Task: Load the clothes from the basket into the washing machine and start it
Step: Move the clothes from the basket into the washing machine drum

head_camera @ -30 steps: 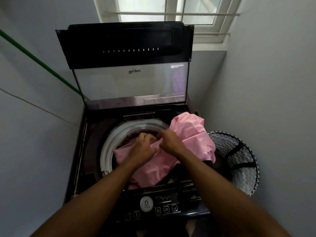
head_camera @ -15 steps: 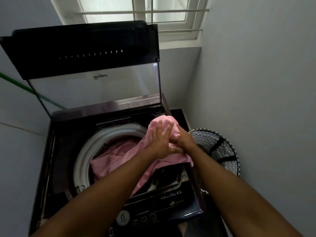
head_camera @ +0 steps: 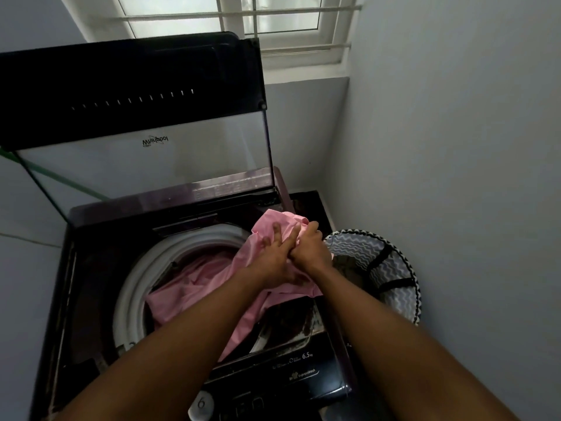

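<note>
Partly inside the washing machine (head_camera: 91, 268) drum, the pink cloth (head_camera: 194, 287) drapes rightward over its rim; the left hand (head_camera: 274, 253) presses it with fingers spread, the right hand (head_camera: 309, 247) clutches its bunched end beside the basket (head_camera: 394, 287), contents unclear.

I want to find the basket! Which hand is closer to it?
Right. The right hand grips the pink cloth right beside the basket; the left hand lies flat on the cloth, further from it.
</note>
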Demonstrator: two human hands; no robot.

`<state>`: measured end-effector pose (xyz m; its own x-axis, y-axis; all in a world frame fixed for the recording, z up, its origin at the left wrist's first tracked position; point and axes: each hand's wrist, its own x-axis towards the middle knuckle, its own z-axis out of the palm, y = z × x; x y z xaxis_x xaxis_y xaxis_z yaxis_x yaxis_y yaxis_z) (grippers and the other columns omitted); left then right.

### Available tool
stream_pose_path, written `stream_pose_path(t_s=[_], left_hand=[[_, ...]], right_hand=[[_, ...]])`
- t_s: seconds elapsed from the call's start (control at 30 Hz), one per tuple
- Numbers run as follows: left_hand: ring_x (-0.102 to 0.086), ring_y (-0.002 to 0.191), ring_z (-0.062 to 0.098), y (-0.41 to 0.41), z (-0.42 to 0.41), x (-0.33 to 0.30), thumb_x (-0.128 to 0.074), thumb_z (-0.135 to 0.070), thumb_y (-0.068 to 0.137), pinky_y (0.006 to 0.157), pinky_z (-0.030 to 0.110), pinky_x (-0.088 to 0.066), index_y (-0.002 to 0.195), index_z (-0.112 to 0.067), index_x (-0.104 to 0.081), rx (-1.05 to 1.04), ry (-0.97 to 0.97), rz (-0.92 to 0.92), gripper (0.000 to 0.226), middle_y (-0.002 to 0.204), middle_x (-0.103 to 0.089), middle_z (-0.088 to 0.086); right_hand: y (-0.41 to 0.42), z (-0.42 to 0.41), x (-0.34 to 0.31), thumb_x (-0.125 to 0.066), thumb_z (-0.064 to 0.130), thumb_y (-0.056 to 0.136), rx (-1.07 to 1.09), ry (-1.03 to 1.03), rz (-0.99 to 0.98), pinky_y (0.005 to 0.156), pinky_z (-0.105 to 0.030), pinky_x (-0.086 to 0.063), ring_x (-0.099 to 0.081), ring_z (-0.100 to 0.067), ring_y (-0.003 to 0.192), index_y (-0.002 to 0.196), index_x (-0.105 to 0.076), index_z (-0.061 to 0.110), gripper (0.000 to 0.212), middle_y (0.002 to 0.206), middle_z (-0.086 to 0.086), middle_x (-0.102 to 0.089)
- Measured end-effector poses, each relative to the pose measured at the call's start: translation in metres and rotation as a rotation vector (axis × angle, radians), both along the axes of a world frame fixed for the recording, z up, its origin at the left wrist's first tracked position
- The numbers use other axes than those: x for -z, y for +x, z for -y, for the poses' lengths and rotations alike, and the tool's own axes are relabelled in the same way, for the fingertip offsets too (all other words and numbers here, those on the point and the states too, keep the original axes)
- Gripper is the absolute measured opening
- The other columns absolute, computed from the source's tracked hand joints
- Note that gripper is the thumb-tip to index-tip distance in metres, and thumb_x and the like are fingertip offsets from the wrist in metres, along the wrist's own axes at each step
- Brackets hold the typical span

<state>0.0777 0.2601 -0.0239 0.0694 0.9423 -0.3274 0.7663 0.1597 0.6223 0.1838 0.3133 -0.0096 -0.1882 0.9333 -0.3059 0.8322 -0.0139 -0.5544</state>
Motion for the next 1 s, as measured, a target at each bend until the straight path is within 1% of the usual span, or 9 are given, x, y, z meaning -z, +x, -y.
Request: stream_pose_path(t_s=[0.1,0.17,0.27,0.37,0.43,0.53,0.73,0.87,1.0], left_hand=[[0.019,0.147,0.034,0.001,0.002,0.001,-0.087,-0.050,0.062,0.119,0.047,0.009,0.154,-0.037,0.013,-0.036,0.024,-0.003,0.136,0.159,0.021,0.021],[-0.001,0.152,0.031,0.002,0.007,0.007,-0.086,-0.054,0.057,0.123,0.048,-0.004,0.154,-0.041,-0.004,-0.125,0.122,0.089,0.128,0.164,-0.004,0.016],[-0.050,0.130,0.016,0.008,0.025,0.012,-0.078,-0.037,0.076,0.108,0.041,-0.044,0.140,-0.034,-0.043,-0.383,0.306,0.383,0.073,0.140,-0.052,-0.001],[-0.063,0.108,0.010,0.009,0.039,-0.002,-0.070,-0.033,0.078,0.090,0.031,-0.053,0.122,-0.035,-0.050,-0.597,0.362,0.379,0.049,0.121,-0.063,-0.005],[-0.065,0.092,0.012,-0.004,0.046,-0.008,-0.069,-0.035,0.071,0.077,0.028,-0.051,0.115,-0.029,-0.050,-0.666,0.375,0.357,0.048,0.109,-0.067,-0.004],[-0.062,0.087,0.015,-0.033,0.058,-0.011,-0.071,-0.016,0.077,0.066,0.019,-0.039,0.109,-0.023,-0.052,-0.706,0.392,0.285,0.038,0.104,-0.066,0.002],[-0.060,0.085,0.022,-0.093,0.103,-0.010,-0.065,-0.017,0.083,0.065,0.029,-0.039,0.103,-0.020,-0.054,-0.818,0.402,0.135,0.023,0.098,-0.064,0.004],[-0.059,0.090,0.020,-0.122,0.138,0.002,-0.061,-0.025,0.088,0.070,0.033,-0.043,0.102,-0.021,-0.053,-0.856,0.366,0.043,0.016,0.101,-0.060,0.002],[-0.048,0.116,0.032,-0.146,0.169,0.027,-0.062,-0.029,0.085,0.093,0.046,-0.045,0.142,-0.018,-0.038,-0.738,0.046,-0.300,0.063,0.130,-0.045,0.012]], right_hand=[[0.002,0.007,-0.004,-0.052,0.039,0.093,-0.044,0.110,0.058,0.074,-0.040,-0.046,-0.062,-0.041,0.098,0.120,-0.037,0.015,0.039,0.111,-0.018,-0.056],[0.003,0.007,-0.011,-0.053,0.039,0.092,-0.089,0.163,0.088,0.073,-0.039,-0.046,-0.063,-0.039,0.095,0.116,-0.045,0.017,0.034,0.105,-0.017,-0.061],[-0.003,0.008,-0.023,-0.055,0.026,0.090,-0.190,0.214,0.114,0.073,-0.039,-0.046,-0.065,-0.039,0.096,0.106,-0.056,0.015,0.019,0.100,-0.016,-0.069],[-0.020,0.017,-0.035,-0.057,0.019,0.087,-0.242,0.205,0.068,0.074,-0.038,-0.048,-0.065,-0.039,0.097,0.102,-0.060,0.016,0.015,0.101,-0.016,-0.070],[-0.037,0.027,-0.039,-0.062,0.019,0.083,-0.243,0.176,0.015,0.074,-0.038,-0.049,-0.065,-0.037,0.097,0.108,-0.060,0.018,0.025,0.103,-0.015,-0.070],[-0.068,0.042,-0.040,-0.066,0.021,0.079,-0.257,0.151,-0.060,0.075,-0.039,-0.050,-0.065,-0.036,0.098,0.116,-0.058,0.022,0.037,0.106,-0.014,-0.069],[-0.131,0.081,-0.032,-0.066,0.028,0.079,-0.309,0.057,-0.192,0.077,-0.039,-0.052,-0.065,-0.035,0.096,0.110,-0.059,0.018,0.034,0.103,-0.014,-0.069],[-0.160,0.111,-0.011,-0.069,0.023,0.079,-0.354,-0.051,-0.302,0.071,-0.028,-0.044,-0.065,-0.031,0.095,0.106,-0.061,0.015,0.029,0.101,-0.013,-0.071],[-0.178,0.132,0.016,-0.058,0.030,0.077,-0.580,-0.255,-0.205,0.083,-0.030,-0.045,-0.063,-0.032,0.107,0.119,-0.063,0.007,0.049,0.116,-0.017,-0.068]])
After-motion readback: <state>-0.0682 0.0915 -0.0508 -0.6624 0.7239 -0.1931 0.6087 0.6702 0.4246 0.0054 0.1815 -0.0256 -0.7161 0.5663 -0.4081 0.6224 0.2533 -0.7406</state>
